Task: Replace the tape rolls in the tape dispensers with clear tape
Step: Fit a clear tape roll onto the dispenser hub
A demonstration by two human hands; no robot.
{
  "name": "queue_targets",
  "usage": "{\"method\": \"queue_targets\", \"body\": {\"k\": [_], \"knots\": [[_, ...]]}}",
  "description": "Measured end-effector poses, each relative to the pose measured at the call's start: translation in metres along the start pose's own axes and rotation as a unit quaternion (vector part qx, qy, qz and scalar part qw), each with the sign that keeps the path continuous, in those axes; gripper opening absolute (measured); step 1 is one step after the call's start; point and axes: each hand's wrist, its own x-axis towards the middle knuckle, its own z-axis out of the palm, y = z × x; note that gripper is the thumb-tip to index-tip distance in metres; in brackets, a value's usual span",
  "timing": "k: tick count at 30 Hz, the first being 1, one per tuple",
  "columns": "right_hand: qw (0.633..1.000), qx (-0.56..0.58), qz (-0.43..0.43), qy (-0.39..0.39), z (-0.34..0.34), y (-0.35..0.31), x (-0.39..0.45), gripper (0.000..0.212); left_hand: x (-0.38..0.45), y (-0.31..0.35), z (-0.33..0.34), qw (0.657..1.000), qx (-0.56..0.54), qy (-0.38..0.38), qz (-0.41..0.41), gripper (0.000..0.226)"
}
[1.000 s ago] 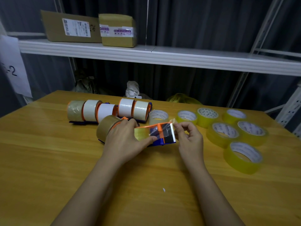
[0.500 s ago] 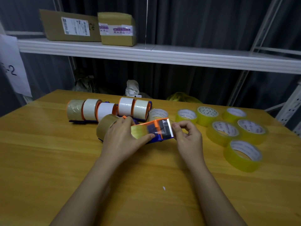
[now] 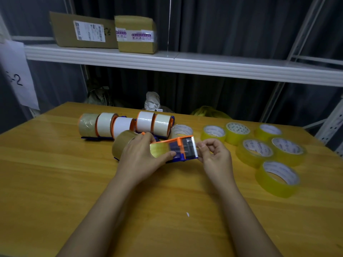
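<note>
At frame centre, the left hand point(image 3: 141, 156) gripped the light, rigid orange-and-blue plastic tape dispenser point(image 3: 178, 149) by its body while the right hand point(image 3: 213, 154) pinched the thin, sticky, probably easily creased tape end at the serrated blade point(image 3: 194, 147).

Two hands working a tape dispenser on a wooden table

Left hand point(image 3: 138, 156) grips the dispenser point(image 3: 178, 150) and its brown roll point(image 3: 121, 143); right hand point(image 3: 213, 154) pinches at the serrated blade point(image 3: 194, 148). Yellow rolls point(image 3: 254, 151) lie right.

Dispensers point(image 3: 126, 125) are sitting mid-frame on the table point(image 3: 55, 182), loose rolls point(image 3: 259, 145) lying right, boxes point(image 3: 104, 32) sitting upper left on the shelf point(image 3: 204, 64).
</note>
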Motion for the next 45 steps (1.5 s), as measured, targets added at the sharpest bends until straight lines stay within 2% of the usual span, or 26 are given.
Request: {"method": "queue_targets", "body": {"k": [5,13,16,19,24,27,30,39,45], "knots": [[0.996,0.078,0.042,-0.003,0.001,-0.006,0.001,0.017,0.002,-0.003,-0.003,1.0,-0.021,-0.006,0.022,0.039],[0.99,0.105,0.088,-0.022,-0.005,-0.005,0.005,0.014,0.006,-0.008,-0.018,0.984,-0.147,-0.097,0.001,0.026],[0.986,0.129,0.101,-0.026,-0.007,-0.007,0.004,0.014,0.005,-0.008,-0.026,0.985,-0.127,-0.113,0.01,0.028],[0.984,0.145,0.098,-0.029,-0.007,-0.007,0.004,0.012,0.007,-0.003,-0.029,0.991,-0.067,-0.109,0.031,0.033],[0.98,0.172,0.092,-0.036,-0.007,-0.009,0.003,0.009,0.01,0.004,-0.025,0.995,0.02,-0.092,0.021,0.027],[0.98,0.172,0.089,-0.045,-0.007,-0.009,0.003,0.01,0.01,0.006,-0.021,0.995,0.084,-0.056,0.018,0.043],[0.979,0.174,0.093,-0.052,-0.007,-0.008,0.004,0.011,0.012,0.008,-0.019,0.998,0.039,-0.044,-0.007,0.049],[0.975,0.185,0.104,-0.062,-0.008,-0.008,0.003,0.012,0.016,0.004,-0.02,0.997,-0.023,-0.079,0.008,0.034],[0.969,0.218,0.108,-0.05,-0.009,-0.013,0.003,0.01,0.013,-0.002,-0.008,0.996,-0.082,-0.023,0.003,0.023]]}}
